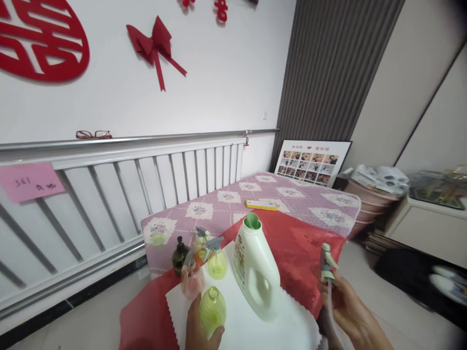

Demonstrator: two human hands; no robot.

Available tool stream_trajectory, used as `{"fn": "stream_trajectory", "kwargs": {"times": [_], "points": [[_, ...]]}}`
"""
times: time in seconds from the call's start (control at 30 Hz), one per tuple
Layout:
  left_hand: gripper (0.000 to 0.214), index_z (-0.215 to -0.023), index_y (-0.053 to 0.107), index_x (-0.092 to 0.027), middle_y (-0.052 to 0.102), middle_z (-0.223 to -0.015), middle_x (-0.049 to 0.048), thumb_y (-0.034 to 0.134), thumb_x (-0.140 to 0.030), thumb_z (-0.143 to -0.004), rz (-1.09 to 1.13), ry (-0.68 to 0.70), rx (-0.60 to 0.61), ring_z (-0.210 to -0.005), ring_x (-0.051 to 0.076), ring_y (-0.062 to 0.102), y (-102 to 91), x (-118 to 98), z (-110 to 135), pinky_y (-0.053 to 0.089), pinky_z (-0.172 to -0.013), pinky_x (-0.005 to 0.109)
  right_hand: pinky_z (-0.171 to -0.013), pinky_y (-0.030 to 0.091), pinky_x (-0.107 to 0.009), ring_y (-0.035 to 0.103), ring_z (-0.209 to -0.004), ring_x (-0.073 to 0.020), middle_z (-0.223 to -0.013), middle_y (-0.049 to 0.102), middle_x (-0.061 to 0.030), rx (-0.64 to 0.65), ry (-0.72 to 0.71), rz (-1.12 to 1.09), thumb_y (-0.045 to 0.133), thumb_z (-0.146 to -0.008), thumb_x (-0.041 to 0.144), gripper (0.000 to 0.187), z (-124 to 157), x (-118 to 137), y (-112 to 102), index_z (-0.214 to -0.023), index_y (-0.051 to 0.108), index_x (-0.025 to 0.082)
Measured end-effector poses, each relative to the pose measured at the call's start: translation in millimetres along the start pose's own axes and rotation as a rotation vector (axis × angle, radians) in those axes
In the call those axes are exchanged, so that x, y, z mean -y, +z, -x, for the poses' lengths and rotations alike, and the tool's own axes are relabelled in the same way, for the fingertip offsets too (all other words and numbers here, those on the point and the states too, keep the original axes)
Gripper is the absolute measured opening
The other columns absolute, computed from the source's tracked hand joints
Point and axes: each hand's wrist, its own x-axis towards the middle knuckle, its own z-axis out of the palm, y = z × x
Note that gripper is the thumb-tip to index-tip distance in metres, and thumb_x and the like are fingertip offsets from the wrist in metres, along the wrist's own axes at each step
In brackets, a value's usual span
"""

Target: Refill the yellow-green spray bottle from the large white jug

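Note:
Low on the white mat, my left hand is wrapped round a yellow-green ribbed bottle whose neck is uncapped. Off to the right, my right hand grips a green-and-grey spray nozzle with a pale tube hanging down from it. Between my hands stands a large white detergent jug, its mouth open and green inside. Behind the held bottle are a pink spray bottle, a yellow spray bottle, a clear spray bottle with orange on it and a dark pump bottle.
A red cloth lies under the mat on the patterned tablecloth. Farther back is a yellow case; a green round lid sits at left. A white radiator runs behind; a pink basket stands right.

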Motion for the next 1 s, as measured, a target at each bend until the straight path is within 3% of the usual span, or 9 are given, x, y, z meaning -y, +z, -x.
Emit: {"fn": "stream_trajectory", "kwargs": {"times": [0.1, 0.2, 0.33, 0.43, 0.53, 0.77, 1.0], "points": [[0.083, -0.139, 0.033, -0.006, 0.050, -0.146, 0.0259, 0.059, -0.023, -0.062, 0.005, -0.036, 0.036, -0.139, 0.036, 0.046, 0.2, -12.4, 0.0, 0.037, -0.118, 0.048, -0.037, 0.046, -0.014, 0.049, -0.044, -0.0052, -0.063, 0.065, 0.0067, 0.057, 0.080, -0.205, 0.094, -0.042, 0.040, 0.050, 33.7, 10.0, 36.5, -0.084, 0.072, 0.024], [0.081, -0.139, 0.033, -0.006, 0.052, -0.145, 0.0239, 0.057, -0.024, -0.064, 0.039, -0.053, 0.047, -0.138, 0.032, 0.048, -0.1, -17.9, 2.0, 0.036, -0.119, 0.044, -0.037, 0.048, -0.019, 0.052, -0.047, -0.0088, -0.066, 0.068, 0.0039, 0.175, 0.091, -0.205, 0.093, -0.048, 0.043, 0.049, 68.2, 6.6, 88.0, -0.088, 0.073, 0.025], [0.082, -0.136, 0.039, -0.008, 0.056, -0.141, 0.0216, 0.060, -0.024, -0.058, 0.071, -0.026, 0.037, -0.135, 0.033, 0.051, -2.7, -10.8, 9.2, 0.041, -0.116, 0.040, -0.047, 0.053, -0.025, 0.057, -0.055, -0.0124, -0.067, 0.067, 0.0010, 0.266, 0.001, -0.112, 0.091, -0.056, 0.046, 0.039, 102.0, -11.3, 150.8, -0.081, 0.073, 0.021], [0.084, -0.135, 0.040, -0.007, 0.056, -0.141, 0.0233, 0.060, -0.020, -0.054, 0.100, 0.002, 0.071, -0.136, 0.035, 0.051, -6.8, -4.0, 15.2, 0.042, -0.115, 0.042, -0.057, 0.055, -0.025, 0.059, -0.060, -0.0112, -0.073, 0.068, 0.0026, 0.249, -0.118, -0.114, 0.091, -0.056, 0.048, 0.040, 113.7, -25.5, 180.6, -0.080, 0.071, 0.022], [0.086, -0.136, 0.037, -0.007, 0.053, -0.144, 0.0254, 0.061, -0.018, -0.054, 0.126, 0.012, 0.095, -0.138, 0.035, 0.049, -9.4, -1.6, 18.7, 0.041, -0.117, 0.044, -0.066, 0.056, -0.028, 0.062, -0.067, -0.0119, -0.080, 0.070, 0.0043, 0.231, -0.200, -0.127, 0.090, -0.059, 0.048, 0.041, 117.7, -37.9, 196.5, -0.085, 0.068, 0.025], [0.085, -0.135, 0.038, -0.020, 0.055, -0.144, 0.0174, 0.062, -0.013, -0.054, 0.165, 0.016, 0.027, -0.137, 0.033, 0.050, -5.5, -2.7, 22.1, 0.041, -0.116, 0.047, -0.075, 0.052, -0.033, 0.060, -0.075, -0.0156, -0.084, 0.066, 0.0028, 0.219, -0.312, 0.079, 0.082, -0.067, 0.048, 0.039, 121.2, -65.8, 211.8, -0.091, 0.062, 0.026], [0.087, -0.137, 0.042, -0.015, 0.057, -0.144, 0.0188, 0.064, -0.011, -0.053, 0.120, -0.024, 0.065, -0.136, 0.034, 0.051, -11.3, -10.6, 21.1, 0.040, -0.118, 0.047, -0.076, 0.050, -0.036, 0.056, -0.077, -0.0181, -0.081, 0.061, 0.0019, 0.283, -0.241, 0.222, 0.082, -0.066, 0.052, 0.041, 118.3, -106.6, 198.5, -0.090, 0.064, 0.024]]}}
